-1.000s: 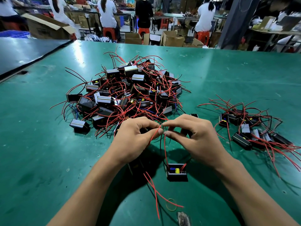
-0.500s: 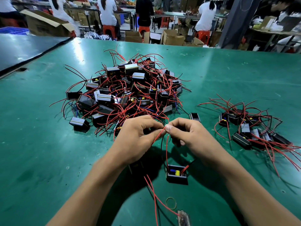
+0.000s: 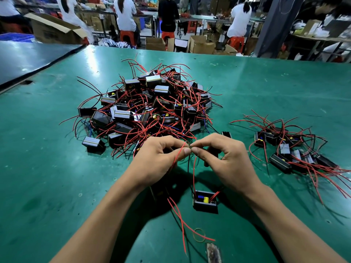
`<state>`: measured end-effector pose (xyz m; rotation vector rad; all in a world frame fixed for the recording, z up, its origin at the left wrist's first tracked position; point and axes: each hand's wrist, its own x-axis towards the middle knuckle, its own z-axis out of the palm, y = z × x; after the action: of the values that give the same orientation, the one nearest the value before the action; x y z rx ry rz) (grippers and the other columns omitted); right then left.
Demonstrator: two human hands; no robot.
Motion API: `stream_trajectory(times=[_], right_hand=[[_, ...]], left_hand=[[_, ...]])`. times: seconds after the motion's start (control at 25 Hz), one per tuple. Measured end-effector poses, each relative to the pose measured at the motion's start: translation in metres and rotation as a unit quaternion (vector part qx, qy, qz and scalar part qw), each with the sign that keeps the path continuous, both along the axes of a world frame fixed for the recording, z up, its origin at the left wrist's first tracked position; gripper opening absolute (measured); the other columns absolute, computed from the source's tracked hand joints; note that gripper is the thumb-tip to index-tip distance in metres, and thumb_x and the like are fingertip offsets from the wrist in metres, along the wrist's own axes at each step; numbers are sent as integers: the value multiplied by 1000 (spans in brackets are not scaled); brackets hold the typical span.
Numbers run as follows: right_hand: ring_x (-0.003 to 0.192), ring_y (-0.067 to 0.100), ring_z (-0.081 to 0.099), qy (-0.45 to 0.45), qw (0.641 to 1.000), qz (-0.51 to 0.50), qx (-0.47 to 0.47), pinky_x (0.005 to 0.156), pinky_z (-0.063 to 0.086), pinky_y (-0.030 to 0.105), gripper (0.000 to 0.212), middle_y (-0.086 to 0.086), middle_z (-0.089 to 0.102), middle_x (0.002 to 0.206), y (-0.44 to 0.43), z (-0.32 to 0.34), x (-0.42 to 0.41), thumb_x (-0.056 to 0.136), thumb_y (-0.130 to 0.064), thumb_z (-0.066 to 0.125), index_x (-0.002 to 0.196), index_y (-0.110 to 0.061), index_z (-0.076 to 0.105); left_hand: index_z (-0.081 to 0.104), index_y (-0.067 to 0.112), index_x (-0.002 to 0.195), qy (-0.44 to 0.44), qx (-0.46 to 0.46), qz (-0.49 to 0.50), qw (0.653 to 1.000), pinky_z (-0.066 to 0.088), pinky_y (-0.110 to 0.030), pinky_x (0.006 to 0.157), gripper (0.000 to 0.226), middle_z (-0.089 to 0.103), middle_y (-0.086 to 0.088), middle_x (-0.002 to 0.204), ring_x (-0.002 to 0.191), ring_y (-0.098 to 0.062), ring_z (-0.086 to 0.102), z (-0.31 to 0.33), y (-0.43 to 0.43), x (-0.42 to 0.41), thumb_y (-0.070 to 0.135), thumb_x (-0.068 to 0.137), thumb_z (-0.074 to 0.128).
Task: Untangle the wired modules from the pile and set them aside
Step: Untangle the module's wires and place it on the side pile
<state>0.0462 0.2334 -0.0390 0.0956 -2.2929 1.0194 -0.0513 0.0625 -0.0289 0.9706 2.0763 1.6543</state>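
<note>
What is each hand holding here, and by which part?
Both pinch red wires, not a module body. The left hand and right hand meet fingertip to fingertip on the wires; one runs down to the open black module below.

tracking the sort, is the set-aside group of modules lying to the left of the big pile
No, the smaller group of modules lies to the right of the big pile, apart from it.

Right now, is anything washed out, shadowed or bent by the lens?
Head view: glare whitens the green table far left; the left hand and right hand cast dark shadows around the module below; the grey pillar leans with lens distortion; background people blur.
</note>
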Motion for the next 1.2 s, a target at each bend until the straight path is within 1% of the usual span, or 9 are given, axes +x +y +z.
stream_trajectory(times=[0.2,0.32,0.4,0.6,0.76,0.88,1.0,1.08,1.2], right_hand=[[60,3,53,-90,996,-20,-19,56,35,14,6,-16,62,72,-2,1,0,90,-16,74,85,-19,73],[58,12,52,-136,990,-7,-28,56,42,28,8,-6,65,71,-1,4,0,92,-16,71,83,-17,71],[61,20,54,-158,986,4,-51,62,45,36,9,-3,66,72,0,5,0,92,-17,70,83,-17,71],[53,7,48,-174,979,-16,-103,53,41,20,6,-15,65,65,3,8,1,92,-21,72,87,-22,74],[47,15,53,-160,960,-37,-225,52,46,21,12,-2,72,77,11,14,-1,101,-13,57,100,-15,69],[41,15,47,-204,938,-15,-281,45,39,19,26,2,68,69,18,20,1,100,-34,57,90,-10,64],[44,15,45,-316,907,69,-269,41,38,20,41,6,68,69,23,25,9,81,-56,66,80,-15,70],[50,13,46,-367,886,122,-256,43,41,21,37,6,70,74,23,25,12,78,-50,74,83,-14,74],[54,15,53,-363,880,163,-260,49,46,22,22,6,72,79,17,23,11,80,-33,78,88,-13,74]], left_hand=[[78,13,86,135,-21,12,991,37,-12,62,4,63,12,69,62,2,53,-1,1,0,16,84,76],[78,10,84,168,-29,16,985,38,-13,60,7,64,9,69,61,-2,53,-2,3,3,17,83,78],[77,12,81,153,-39,22,987,40,-16,56,7,66,6,66,58,-1,52,-2,2,4,19,82,79],[77,18,97,42,-20,54,997,56,-22,73,11,76,4,80,75,-10,70,3,-5,-2,18,86,75],[76,18,94,0,30,97,995,56,-30,75,18,76,-1,83,82,-18,72,11,-12,-7,23,97,59],[76,15,88,-9,34,85,996,54,-25,69,22,74,-4,77,67,-15,67,15,-16,-7,24,97,58],[76,13,86,-23,21,38,999,53,-22,66,16,74,-6,76,65,-15,64,16,-16,-5,18,94,63],[76,13,87,-29,12,12,999,50,-19,63,11,75,-6,76,64,-14,63,16,-16,-5,14,91,67],[78,12,93,-8,10,1,1000,49,-16,61,9,76,-5,76,61,-12,63,14,-13,-2,12,89,70]])
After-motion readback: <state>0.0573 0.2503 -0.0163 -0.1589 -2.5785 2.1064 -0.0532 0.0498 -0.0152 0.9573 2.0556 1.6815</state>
